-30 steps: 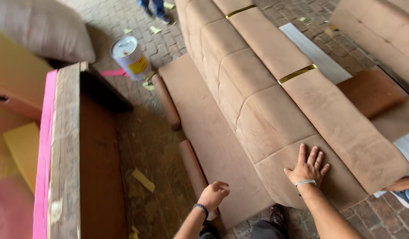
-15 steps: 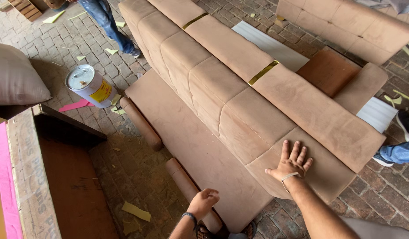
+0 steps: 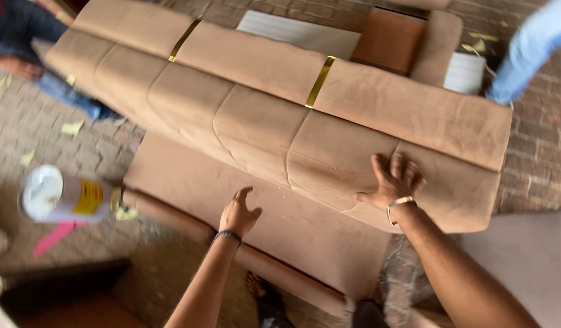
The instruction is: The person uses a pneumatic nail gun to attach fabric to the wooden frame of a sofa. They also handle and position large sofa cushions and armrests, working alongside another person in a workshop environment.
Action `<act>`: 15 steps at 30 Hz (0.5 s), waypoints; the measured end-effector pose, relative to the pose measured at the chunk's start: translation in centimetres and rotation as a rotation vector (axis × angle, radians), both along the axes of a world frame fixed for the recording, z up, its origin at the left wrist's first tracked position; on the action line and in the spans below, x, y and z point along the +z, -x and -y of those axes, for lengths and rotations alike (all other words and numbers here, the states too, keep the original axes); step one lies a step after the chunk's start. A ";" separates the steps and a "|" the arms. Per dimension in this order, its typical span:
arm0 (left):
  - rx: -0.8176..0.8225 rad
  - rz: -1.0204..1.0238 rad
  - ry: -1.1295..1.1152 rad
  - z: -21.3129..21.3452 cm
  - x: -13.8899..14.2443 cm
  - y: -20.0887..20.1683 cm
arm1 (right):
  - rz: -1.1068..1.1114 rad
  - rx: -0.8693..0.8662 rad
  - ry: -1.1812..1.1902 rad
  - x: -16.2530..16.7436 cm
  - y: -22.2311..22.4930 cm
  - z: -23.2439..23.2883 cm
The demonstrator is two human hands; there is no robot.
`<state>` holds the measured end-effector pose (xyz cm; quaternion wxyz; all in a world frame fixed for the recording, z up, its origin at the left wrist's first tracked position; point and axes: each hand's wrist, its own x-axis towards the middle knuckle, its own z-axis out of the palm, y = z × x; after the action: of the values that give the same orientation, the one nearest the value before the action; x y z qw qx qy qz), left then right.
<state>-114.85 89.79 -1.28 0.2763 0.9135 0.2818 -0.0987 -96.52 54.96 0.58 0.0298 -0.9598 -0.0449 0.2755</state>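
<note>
Pressing flat with fingers (image 3: 397, 167) spread wide, right hand (image 3: 393, 185) on the lower end panel of the tan upholstered sofa back (image 3: 262, 127), palm down on the suede-like fabric, pale band at the wrist. Resting just below and to the left, left hand (image 3: 238, 214) with fingers loosely together and slightly curled, thumb apart, touching the flat tan seat panel (image 3: 189, 182) that lies on the brick paving under the cushioned piece; dark band at that wrist. Holding nothing in either hand, only bearing on fabric.

Running along the near edge of the seat panel, a rounded tan bolster edge (image 3: 171, 215), just beside the left forearm. Crossing the cushioned back, two gold trim strips (image 3: 320, 82), well apart from both hands. Lying beyond the sofa, a white board (image 3: 299, 33) and a brown wooden panel (image 3: 390, 39).

Standing near on the left, on the brick floor (image 3: 50, 127), a white tin with a yellow label (image 3: 65, 195), blurred, with a pink strip (image 3: 53, 238) just beneath. Showing at top left, another person's jeans and hand (image 3: 19, 64); at top right, a light blue trouser leg (image 3: 526, 51). Scattered about, yellow paper scraps (image 3: 71, 127).
</note>
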 end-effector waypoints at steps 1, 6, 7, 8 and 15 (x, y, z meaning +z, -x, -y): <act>-0.054 0.088 -0.025 -1.6 0.6 -2.2 | -0.016 0.001 -0.002 0.0 0.5 -1.9; -0.290 -0.092 -0.234 -6.3 3.0 -12.8 | -0.120 -0.064 0.101 0.0 1.4 -7.6; -0.348 -0.130 -0.256 -6.7 3.1 -14.4 | -0.100 -0.059 0.125 -0.1 1.5 -8.0; -0.393 -0.149 -0.261 -6.9 3.1 -15.8 | -0.083 -0.055 0.158 -0.3 1.6 -8.2; -0.489 -0.449 -0.302 -5.8 -0.1 -19.9 | -0.091 -0.059 0.289 -3.3 1.3 -7.9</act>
<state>-94.97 95.62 -1.40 0.0377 0.9399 0.1202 -0.3173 -97.79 62.83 -2.73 -0.0985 -0.9415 0.0249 0.3215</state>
